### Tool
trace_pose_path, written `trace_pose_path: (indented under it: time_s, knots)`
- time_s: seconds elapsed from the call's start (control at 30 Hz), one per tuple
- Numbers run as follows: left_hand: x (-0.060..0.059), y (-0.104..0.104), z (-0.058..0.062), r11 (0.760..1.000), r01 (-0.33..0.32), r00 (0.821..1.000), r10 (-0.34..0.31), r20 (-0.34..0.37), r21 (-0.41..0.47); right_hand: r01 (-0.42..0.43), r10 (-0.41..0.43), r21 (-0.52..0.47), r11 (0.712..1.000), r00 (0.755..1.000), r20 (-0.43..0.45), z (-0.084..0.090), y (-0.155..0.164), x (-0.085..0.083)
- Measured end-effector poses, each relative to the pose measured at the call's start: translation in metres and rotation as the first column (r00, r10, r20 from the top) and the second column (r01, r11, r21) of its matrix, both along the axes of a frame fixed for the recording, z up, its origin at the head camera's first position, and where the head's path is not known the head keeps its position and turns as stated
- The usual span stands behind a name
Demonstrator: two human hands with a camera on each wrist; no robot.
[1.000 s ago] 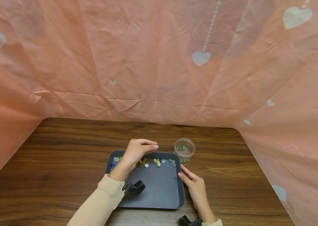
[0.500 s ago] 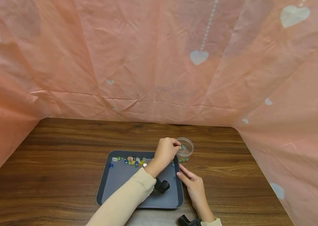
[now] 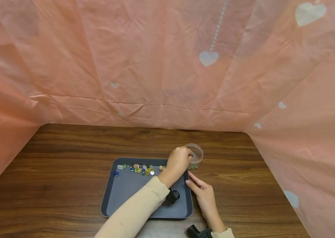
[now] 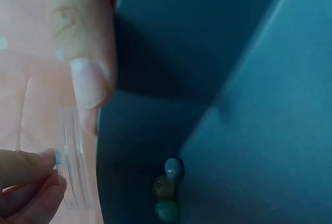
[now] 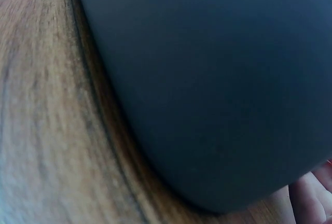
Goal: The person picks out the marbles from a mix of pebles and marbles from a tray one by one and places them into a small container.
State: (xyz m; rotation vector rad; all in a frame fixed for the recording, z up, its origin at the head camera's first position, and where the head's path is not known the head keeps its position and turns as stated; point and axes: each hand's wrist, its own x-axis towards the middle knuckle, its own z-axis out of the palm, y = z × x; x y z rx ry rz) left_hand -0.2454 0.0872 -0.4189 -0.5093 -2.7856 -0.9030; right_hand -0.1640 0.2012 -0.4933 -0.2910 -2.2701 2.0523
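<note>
My left hand is at the mouth of a clear round plastic jar, fingers bent. In the left wrist view its fingertips pinch a tiny bluish stone, mostly covered, beside the jar's rim. Greenish stones lie in the jar's bottom. My right hand rests along the outer right side of a dark grey tray, thumb and fairly straight fingers touching its edge. Coloured glassy stones line the tray's far side. Three stones sit by the tray's wall in the left wrist view.
A brown wooden table carries the tray and jar. Pink curtain with white hearts encloses the back and sides. Black wrist mounts are strapped to both wrists, the left one over the tray. A lone blue stone lies at the tray's left.
My left hand has moved right from above the tray's far edge to the jar, carrying the small stone, and its fingertips dip to the jar's mouth. My right hand stays at the tray's side.
</note>
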Motion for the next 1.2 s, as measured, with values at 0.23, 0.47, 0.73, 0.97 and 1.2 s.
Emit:
trace_pose_path:
  time_s: [0.23, 0.47, 0.73, 0.97, 1.2]
  knots:
    - [0.001, -0.005, 0.003, 0.989, 0.026, 0.997, -0.036, 0.068, 0.147, -0.002, 0.002, -0.002, 1.0, 1.0, 0.005, 0.001, 0.001, 0.0]
    - [0.007, -0.03, 0.004, 0.881, -0.001, 0.976, -0.103, 0.193, 0.473, -0.002, 0.002, -0.01, 1.0, 1.0, 0.012, 0.002, 0.001, 0.001]
    - [0.017, -0.074, 0.005, 0.782, -0.099, 0.917, -0.169, 0.362, 0.616, -0.002, 0.002, -0.04, 0.999, 1.0, 0.007, 0.001, 0.001, 0.0]
    - [0.019, -0.118, -0.003, 0.814, -0.191, 0.924, -0.04, 0.38, 0.549, 0.01, -0.01, -0.033, 0.999, 1.0, 0.014, 0.0, 0.002, -0.001]
    - [0.02, -0.15, -0.024, 0.83, -0.253, 0.901, 0.016, 0.433, 0.497, 0.018, -0.017, -0.031, 0.999, 1.0, 0.011, 0.0, 0.004, -0.002]
